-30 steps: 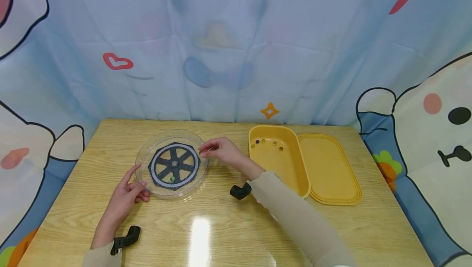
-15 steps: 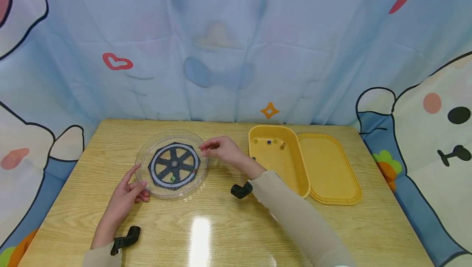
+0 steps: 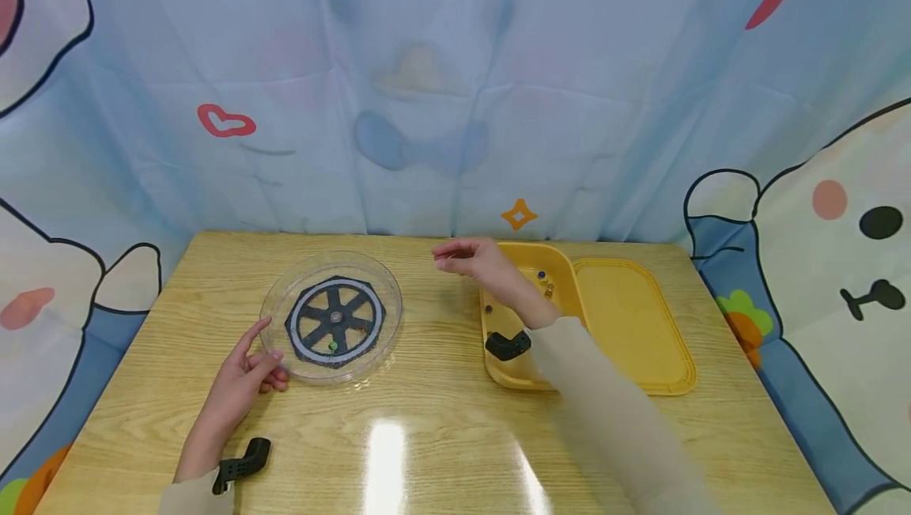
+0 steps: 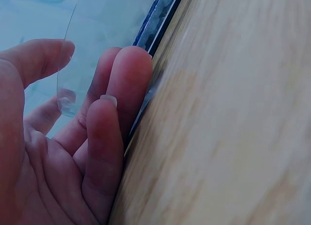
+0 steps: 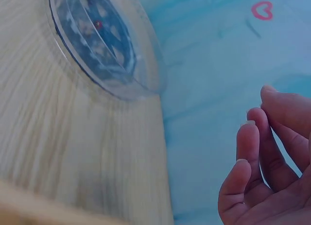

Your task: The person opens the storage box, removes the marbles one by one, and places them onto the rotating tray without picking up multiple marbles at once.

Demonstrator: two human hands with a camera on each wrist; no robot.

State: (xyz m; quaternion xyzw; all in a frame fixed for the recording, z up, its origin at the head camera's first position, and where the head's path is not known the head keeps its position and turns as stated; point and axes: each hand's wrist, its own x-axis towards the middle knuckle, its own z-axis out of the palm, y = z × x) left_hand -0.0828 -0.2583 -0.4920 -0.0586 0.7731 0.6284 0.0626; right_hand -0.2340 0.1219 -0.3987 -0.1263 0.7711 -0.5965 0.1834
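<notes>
A clear round dish [image 3: 391, 341] stands left of centre, with a dark spoked wheel pattern [image 3: 337, 317] showing in its middle. Inside it lie a small green ball [image 3: 333, 346] and a small reddish ball [image 5: 98, 25]. My left hand [image 3: 245, 376] rests at the dish's near left side, its index finger and thumb touching the rim and the other fingers low against the table. Near the left edge of a yellow tub [image 3: 491, 372] hovers my right hand [image 3: 480, 262], fingers loosely bent, thumb close to the fingertips and nothing visible between them.
Several small balls, a blue ball [image 3: 542, 274] among them, lie in the tub, partly hidden by my right arm. Right of it a flat yellow lid [image 3: 633, 325] lies on the wooden table [image 3: 320, 444]. A patterned blue curtain [image 3: 441, 183] hangs behind the table.
My right hand has moved from the dish rim rightward to the tub. The reddish ball now lies inside the dish, and balls in the tub have rolled. My left hand has stayed.
</notes>
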